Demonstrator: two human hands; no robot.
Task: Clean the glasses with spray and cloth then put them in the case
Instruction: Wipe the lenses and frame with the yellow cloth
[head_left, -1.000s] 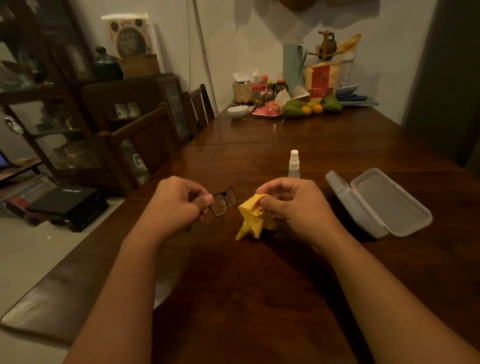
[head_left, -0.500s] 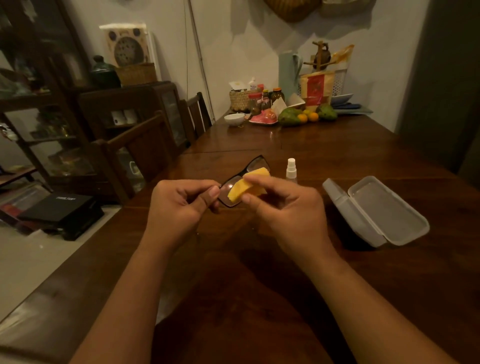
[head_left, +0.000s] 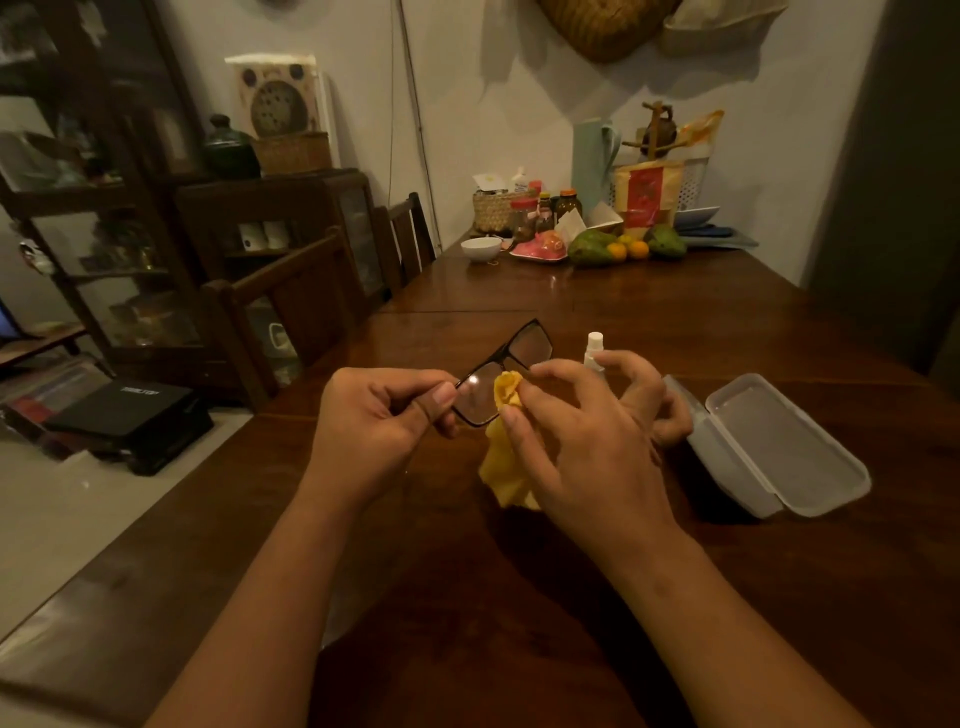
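Yellow cloth (head_left: 506, 395) pinched on glasses (head_left: 501, 374) lens; open case (head_left: 779, 447) right.

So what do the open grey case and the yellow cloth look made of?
The open grey case looks like translucent, matte plastic: rigid moulded shell, light showing through. The yellow cloth looks like soft fabric, probably microfibre: it bunches and drapes limply from the right hand.

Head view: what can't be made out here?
- Spray bottle: only the cap shows; the right hand covers the body.
- Glasses: temple arms hidden in the left hand.
- Near lens: contact hidden by the bunched yellow cloth.
- Labels on the far jars: too small and dim.
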